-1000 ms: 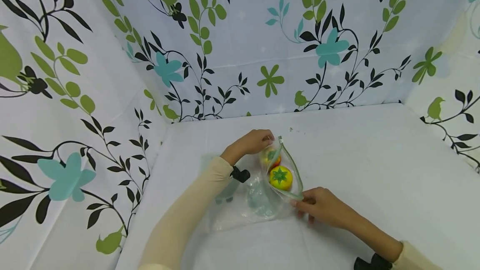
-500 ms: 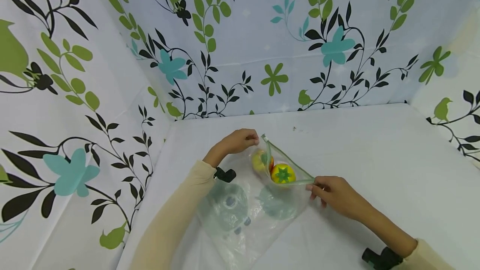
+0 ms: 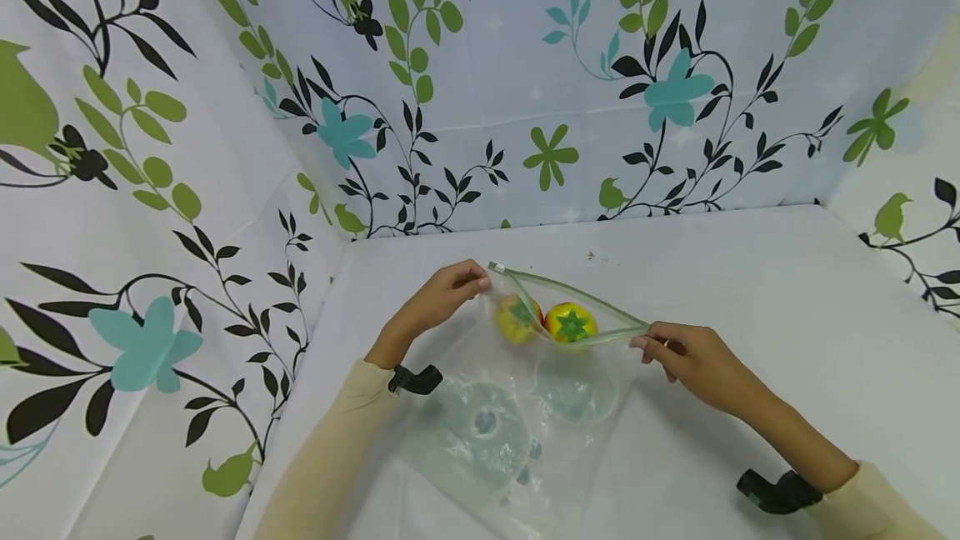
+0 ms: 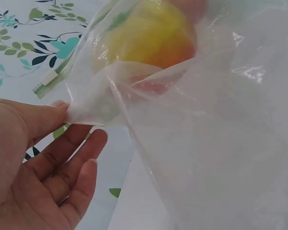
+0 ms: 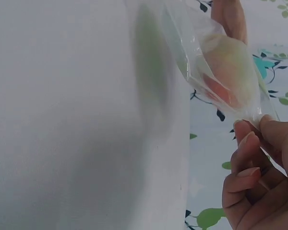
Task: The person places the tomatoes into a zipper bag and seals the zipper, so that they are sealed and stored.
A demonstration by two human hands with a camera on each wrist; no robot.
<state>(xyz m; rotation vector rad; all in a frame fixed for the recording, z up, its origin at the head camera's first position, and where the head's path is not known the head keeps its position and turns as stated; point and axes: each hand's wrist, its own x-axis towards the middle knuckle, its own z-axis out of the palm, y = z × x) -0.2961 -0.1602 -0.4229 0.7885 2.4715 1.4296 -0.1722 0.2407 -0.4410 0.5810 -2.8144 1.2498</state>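
Note:
A clear zip bag [image 3: 465,432] with a green zip edge hangs between both hands, its mouth parted at the top. My left hand [image 3: 448,290] pinches its left top corner beside the white slider [image 4: 50,77]. At the opposite corner, my right hand [image 3: 693,361] pinches the edge between thumb and fingers. Two yellow-and-red round toy fruits with green star-shaped tops lie near the mouth: the right fruit [image 3: 571,322] shows through the opening, while the left fruit [image 3: 517,319] is seen through the plastic. Pale green round prints mark the bag's front.
A white table [image 3: 720,290] lies beneath the hands. Behind and to the left hangs a white cloth [image 3: 465,90] printed with leaves, birds and flowers. Black wrist cameras sit on the left wrist [image 3: 417,379] and right wrist [image 3: 780,492].
My hands have moved apart, left hand leftward and right hand rightward and up. The bag's mouth is stretched wider and flatter, and its printed front has spread out to face the head camera.

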